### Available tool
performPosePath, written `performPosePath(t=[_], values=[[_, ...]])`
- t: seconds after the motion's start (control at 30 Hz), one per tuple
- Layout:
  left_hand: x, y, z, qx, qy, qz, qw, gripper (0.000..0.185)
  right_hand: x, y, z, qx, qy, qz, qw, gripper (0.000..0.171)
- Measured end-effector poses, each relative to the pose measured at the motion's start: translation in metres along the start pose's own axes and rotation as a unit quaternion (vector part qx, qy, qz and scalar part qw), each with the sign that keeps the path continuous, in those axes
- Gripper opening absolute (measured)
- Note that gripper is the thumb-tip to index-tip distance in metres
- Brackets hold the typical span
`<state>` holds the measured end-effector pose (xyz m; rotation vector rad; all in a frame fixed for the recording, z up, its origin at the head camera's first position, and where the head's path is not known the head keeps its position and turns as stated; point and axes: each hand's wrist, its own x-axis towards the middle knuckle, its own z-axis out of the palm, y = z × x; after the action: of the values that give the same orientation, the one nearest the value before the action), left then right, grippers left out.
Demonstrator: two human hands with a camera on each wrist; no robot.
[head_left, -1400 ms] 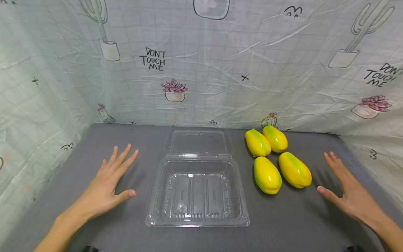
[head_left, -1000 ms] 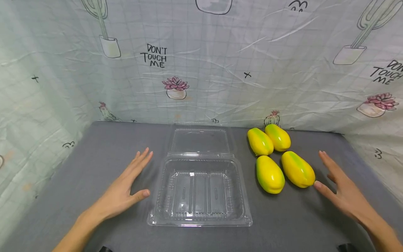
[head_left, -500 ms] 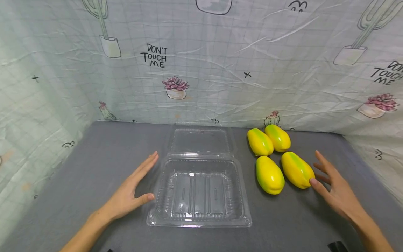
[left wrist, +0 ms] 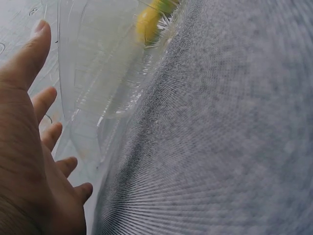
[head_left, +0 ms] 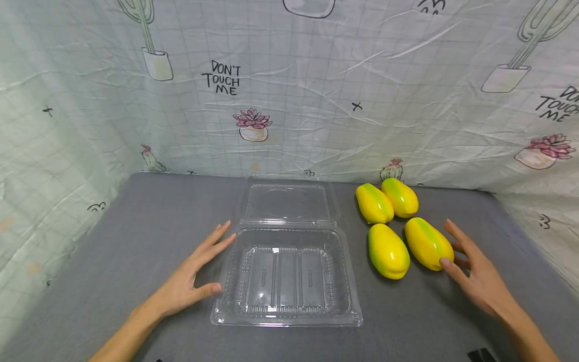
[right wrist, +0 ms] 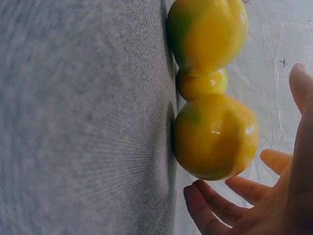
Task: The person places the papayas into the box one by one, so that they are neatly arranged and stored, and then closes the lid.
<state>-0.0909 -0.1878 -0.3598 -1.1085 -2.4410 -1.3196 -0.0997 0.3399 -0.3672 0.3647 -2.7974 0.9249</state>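
The work in hand looks like the first reach for a fruit. The right hand (head_left: 475, 274) lies low over the grey table (head_left: 135, 241) with straight, spread fingers and holds nothing; its thumb tip is at the near end of the nearest papaya (head_left: 427, 244), touching it or almost so, and the right wrist view shows this fruit just in front of the fingers, not yet enclosed. A second papaya (head_left: 388, 251) lies just to the left of that one, and two more papayas (head_left: 386, 201) lie beyond them, farther from the hand. The left hand (head_left: 190, 284) is also flat and released, with its fingertips at the left rim of the clear plastic box (head_left: 287, 319), whose lid (head_left: 287, 201) lies open behind it. In my judgement, the next move asks the right fingers to close around the nearest papaya, while the left hand steadies the light box.
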Motion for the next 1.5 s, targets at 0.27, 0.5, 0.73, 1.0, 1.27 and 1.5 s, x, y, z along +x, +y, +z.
performPosePath(t=[0.27,0.5,0.73,1.0,1.27,1.5], values=[[-0.003,-0.005,0.003,-0.01,-0.017,0.016,0.9997,0.075,-0.002,0.004,0.005,-0.001,-0.003,0.001,1.0,0.072],[-0.002,-0.007,0.004,-0.026,-0.018,0.044,0.9985,0.07,0.0,0.005,0.007,-0.015,-0.012,0.011,1.0,0.072],[-0.002,-0.01,0.004,-0.046,-0.015,0.07,0.9963,0.055,0.002,0.004,0.006,-0.02,-0.017,0.022,0.999,0.07],[-0.004,-0.011,0.003,-0.057,-0.011,0.081,0.995,0.046,0.002,-0.002,0.008,-0.04,-0.012,0.06,0.997,0.062],[-0.005,-0.013,0.004,-0.064,-0.012,0.084,0.9944,0.044,0.001,-0.001,0.004,-0.039,-0.005,0.078,0.996,0.06],[-0.004,-0.013,0.003,-0.066,-0.015,0.086,0.994,0.043,0.001,-0.001,0.002,-0.025,-0.02,0.1,0.994,0.063]])
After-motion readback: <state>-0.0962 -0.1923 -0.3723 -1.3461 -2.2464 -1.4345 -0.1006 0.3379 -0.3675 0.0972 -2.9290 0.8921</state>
